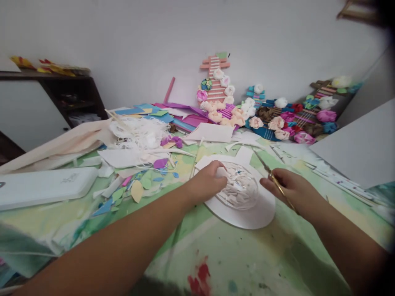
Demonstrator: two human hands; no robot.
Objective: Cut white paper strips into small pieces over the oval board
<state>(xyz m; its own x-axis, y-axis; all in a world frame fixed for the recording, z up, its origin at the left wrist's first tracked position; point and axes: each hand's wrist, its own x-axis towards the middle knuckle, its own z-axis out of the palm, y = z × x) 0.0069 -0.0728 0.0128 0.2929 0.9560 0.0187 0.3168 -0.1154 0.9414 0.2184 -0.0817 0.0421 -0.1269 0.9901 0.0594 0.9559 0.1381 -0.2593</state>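
Observation:
A round white foam disc (253, 213) lies on the green painted table, with a heap of small white cut pieces (242, 189) on its middle. My left hand (207, 181) rests on the disc's left side, fingers curled down into the heap; what they pinch I cannot make out. My right hand (290, 191) sits at the disc's right edge, closed round a thin gold-coloured tool (271, 176), seemingly scissors, whose tip points up and left over the table.
Coloured paper scraps (135, 189) and a white stringy tangle (138, 133) lie left. A white flat case (43, 185) sits at far left. Paper-flower crafts (265, 111) line the wall behind. A grey board (361, 144) leans at right. A dark shelf (70, 98) stands back left.

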